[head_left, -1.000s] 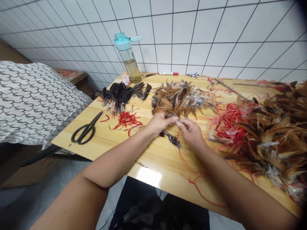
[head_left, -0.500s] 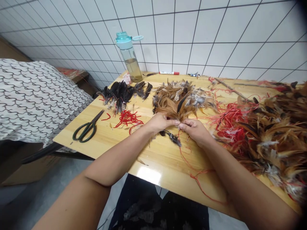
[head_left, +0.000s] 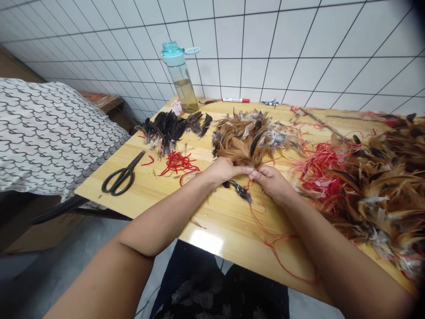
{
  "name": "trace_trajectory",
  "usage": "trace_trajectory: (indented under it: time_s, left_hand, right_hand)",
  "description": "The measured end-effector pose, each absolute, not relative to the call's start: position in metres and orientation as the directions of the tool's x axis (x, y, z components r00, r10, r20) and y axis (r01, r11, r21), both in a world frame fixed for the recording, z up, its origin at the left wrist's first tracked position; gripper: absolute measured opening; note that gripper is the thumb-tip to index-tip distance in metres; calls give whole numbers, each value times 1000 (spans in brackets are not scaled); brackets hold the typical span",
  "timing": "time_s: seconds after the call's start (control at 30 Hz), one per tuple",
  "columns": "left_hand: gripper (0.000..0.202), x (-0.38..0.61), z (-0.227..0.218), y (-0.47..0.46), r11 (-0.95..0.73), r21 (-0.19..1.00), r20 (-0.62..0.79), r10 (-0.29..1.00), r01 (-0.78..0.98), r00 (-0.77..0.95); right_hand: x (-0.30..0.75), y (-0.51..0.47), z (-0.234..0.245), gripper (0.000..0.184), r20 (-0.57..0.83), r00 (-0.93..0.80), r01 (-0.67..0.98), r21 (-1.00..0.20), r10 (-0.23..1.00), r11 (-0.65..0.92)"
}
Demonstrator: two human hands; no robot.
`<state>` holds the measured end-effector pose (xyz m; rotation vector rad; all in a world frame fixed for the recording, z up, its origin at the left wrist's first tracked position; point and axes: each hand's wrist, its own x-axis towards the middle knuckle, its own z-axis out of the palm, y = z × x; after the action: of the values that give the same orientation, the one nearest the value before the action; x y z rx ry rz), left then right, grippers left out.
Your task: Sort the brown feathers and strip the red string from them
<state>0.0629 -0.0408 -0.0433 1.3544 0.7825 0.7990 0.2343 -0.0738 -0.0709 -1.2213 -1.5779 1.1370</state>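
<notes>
My left hand and my right hand meet near the middle of the table, thumbs nearly touching. Both pinch the base of a fanned bunch of brown feathers, whose tips point away from me. A red string trails from beneath my fingers toward the table's front edge. Just below my hands lies a small dark feather tuft. Behind the held bunch is a pile of brown and whitish feathers. My fingers cover where the quills come together.
Left on the wooden table are black-handled scissors, cut red cords and black feathers. A water bottle and a red-and-white marker stand or lie by the tiled wall. Tangled red string and a large brown feather heap fill the right.
The view has shifted very slightly. My hands keep their pinch on the feather bunch, with barely any movement.
</notes>
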Motion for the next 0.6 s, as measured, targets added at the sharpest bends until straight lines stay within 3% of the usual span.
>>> trace_trajectory:
  time_s: [0.3,0.4,0.5,0.6]
  left_hand:
    - [25,63,-41,-34,-178,984,149,833,3,532]
    - [23,57,-40,-24,-355,920,224,823,166,522]
    - [15,42,-27,-15,-518,760,314,822,393,476]
    - [13,15,-2,-15,-509,637,423,859,579,290]
  right_hand:
    - [232,-72,-73,35,79,-92,124,-988,993,90]
    - [234,-71,-73,34,48,-65,100,-994,997,55]
    - [237,-69,-75,37,3,-64,126,-992,998,11]
    - [240,-67,-77,40,-7,-47,140,-990,999,0]
